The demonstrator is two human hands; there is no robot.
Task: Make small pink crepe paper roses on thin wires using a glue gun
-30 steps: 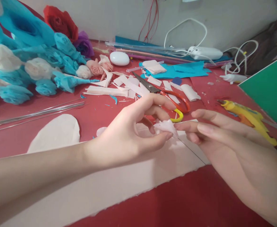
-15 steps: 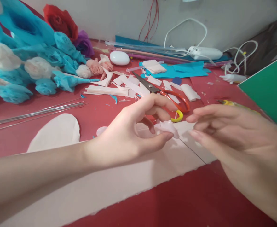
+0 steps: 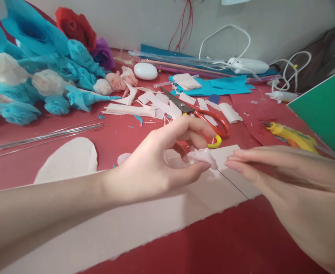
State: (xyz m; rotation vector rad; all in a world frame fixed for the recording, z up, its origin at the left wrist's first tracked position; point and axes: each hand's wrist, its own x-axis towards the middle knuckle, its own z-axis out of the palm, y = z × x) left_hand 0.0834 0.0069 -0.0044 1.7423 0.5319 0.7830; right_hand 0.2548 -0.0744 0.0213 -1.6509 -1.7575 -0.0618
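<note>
A small pale pink crepe paper flower (image 3: 202,156) is pinched between the thumb and fingers of my left hand (image 3: 158,163). From its base a thin wire stem (image 3: 233,183) slants down to the right over a pale pink paper strip (image 3: 144,224). My right hand (image 3: 281,175) is just right of the flower, apart from it. Its thumb and fingertips are brought together, and nothing shows between them. Behind my left hand lie scissors (image 3: 184,107) with red and yellow handles, partly covered by the fingers.
Paper scraps (image 3: 133,109) are scattered behind the hands. Wires (image 3: 47,135) and a rounded paper piece (image 3: 70,158) lie at left, below blue flowers (image 3: 55,104). A yellow glue gun (image 3: 293,136) rests at right near a green board (image 3: 327,106). A white power strip (image 3: 249,65) is at the back.
My right hand has moved slightly down and its thumb and fingers have closed together, uncovering the glue gun. My left hand still holds the flower in nearly the same spot.
</note>
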